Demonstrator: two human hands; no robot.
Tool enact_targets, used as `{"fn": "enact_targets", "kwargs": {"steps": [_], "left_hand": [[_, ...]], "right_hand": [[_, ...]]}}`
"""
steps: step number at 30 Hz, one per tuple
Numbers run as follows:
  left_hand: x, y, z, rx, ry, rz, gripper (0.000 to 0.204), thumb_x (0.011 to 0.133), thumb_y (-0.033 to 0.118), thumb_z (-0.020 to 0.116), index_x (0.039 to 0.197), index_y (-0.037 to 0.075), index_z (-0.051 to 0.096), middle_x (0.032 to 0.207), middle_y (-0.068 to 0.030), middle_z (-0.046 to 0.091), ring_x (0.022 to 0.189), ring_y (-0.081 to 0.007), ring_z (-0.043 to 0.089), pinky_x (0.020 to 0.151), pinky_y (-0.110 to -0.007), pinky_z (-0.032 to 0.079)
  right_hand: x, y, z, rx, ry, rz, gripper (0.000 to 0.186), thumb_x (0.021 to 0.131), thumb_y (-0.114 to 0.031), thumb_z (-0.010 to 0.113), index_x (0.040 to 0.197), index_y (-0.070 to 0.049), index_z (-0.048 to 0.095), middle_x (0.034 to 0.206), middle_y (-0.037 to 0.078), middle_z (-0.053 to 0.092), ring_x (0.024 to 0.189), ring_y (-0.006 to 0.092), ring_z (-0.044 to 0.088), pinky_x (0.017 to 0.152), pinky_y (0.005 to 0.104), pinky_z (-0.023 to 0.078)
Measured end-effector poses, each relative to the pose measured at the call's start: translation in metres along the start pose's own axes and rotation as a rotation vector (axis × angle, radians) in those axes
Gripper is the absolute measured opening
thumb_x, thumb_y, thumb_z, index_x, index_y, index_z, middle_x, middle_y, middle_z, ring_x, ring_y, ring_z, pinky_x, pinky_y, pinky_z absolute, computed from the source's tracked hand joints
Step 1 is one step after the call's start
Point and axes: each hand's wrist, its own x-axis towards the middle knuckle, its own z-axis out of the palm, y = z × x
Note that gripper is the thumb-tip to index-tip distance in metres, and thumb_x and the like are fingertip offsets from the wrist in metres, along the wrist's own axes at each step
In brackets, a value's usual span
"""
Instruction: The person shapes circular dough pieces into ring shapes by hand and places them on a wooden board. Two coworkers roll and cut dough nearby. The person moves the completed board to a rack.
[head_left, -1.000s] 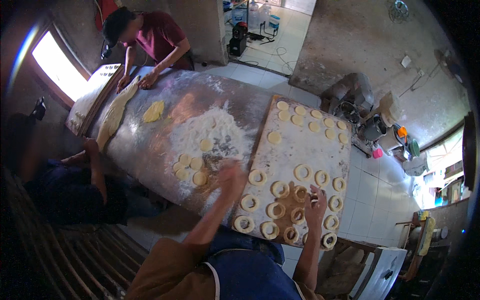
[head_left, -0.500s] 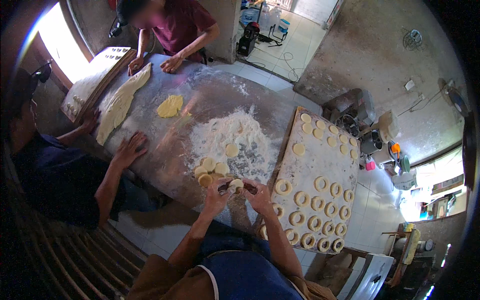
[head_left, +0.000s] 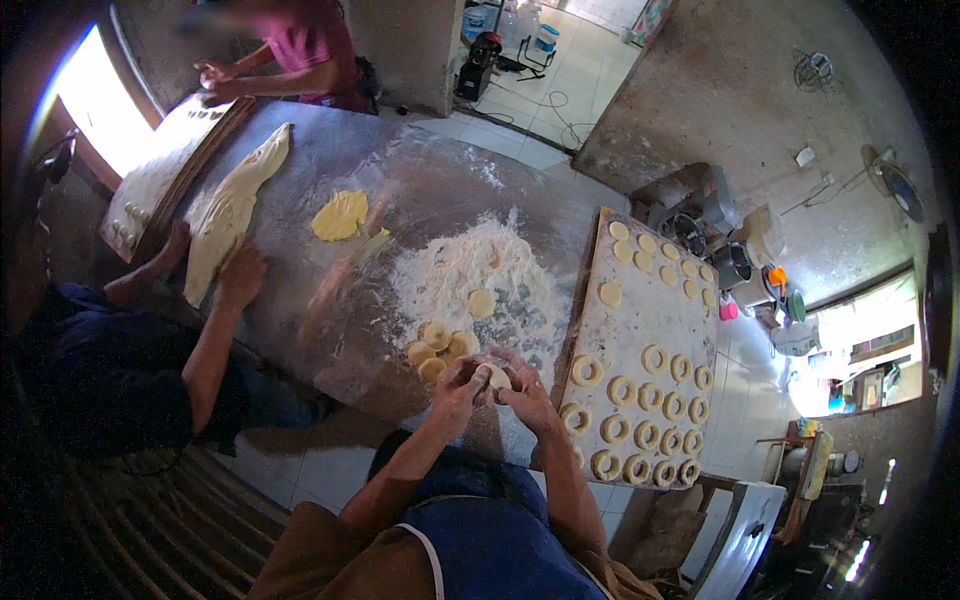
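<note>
My left hand (head_left: 455,395) and my right hand (head_left: 525,400) meet at the front of the metal table (head_left: 350,280), pinching a pale dough disc (head_left: 495,377) between them. Just beyond them lie several overlapping dough discs (head_left: 432,340) and a single disc (head_left: 481,304) on a patch of flour (head_left: 460,262). On my right, a floured board (head_left: 645,315) holds several dough rings (head_left: 650,396) toward the near end and several plain discs (head_left: 610,293) toward the far end.
A long dough strip (head_left: 235,205), yellow fat or dough (head_left: 338,215) and a left-side tray (head_left: 160,180) share the table. A co-worker in dark blue (head_left: 110,370) works at left, another in maroon (head_left: 305,65) behind. Buckets and machinery (head_left: 740,260) line the right wall.
My hands, apart a second ago with the right over the board, have come together on a disc. The maroon co-worker's hands left the long dough and rose to the tray; the blue co-worker's hand reached the dough.
</note>
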Motion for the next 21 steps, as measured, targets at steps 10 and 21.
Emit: {"fn": "enact_targets", "kwargs": {"steps": [10, 21], "left_hand": [[0.033, -0.038, -0.014, -0.092, -0.005, 0.041, 0.034, 0.083, 0.004, 0.050, 0.117, 0.002, 0.043, 0.105, -0.0099, 0.055, 0.102, -0.0154, 0.056, 0.085, -0.029, 0.047], [0.063, -0.092, -0.002, -0.336, -0.087, 0.063, 0.017, 0.091, 0.011, 0.049, 0.099, -0.003, 0.049, 0.101, -0.0204, 0.059, 0.085, -0.0267, 0.059, 0.071, -0.041, 0.050]], "right_hand": [[0.021, 0.052, -0.011, 0.060, 0.628, 0.055, 0.056, 0.096, -0.045, 0.036, 0.082, 0.001, 0.063, 0.078, 0.016, 0.064, 0.072, 0.0262, 0.061, 0.068, 0.0356, 0.048], [-0.002, 0.027, -0.025, -0.051, 0.719, -0.088, 0.062, 0.098, -0.047, 0.036, 0.079, 0.006, 0.062, 0.064, 0.016, 0.061, 0.061, 0.0195, 0.055, 0.060, 0.0387, 0.045]]}}
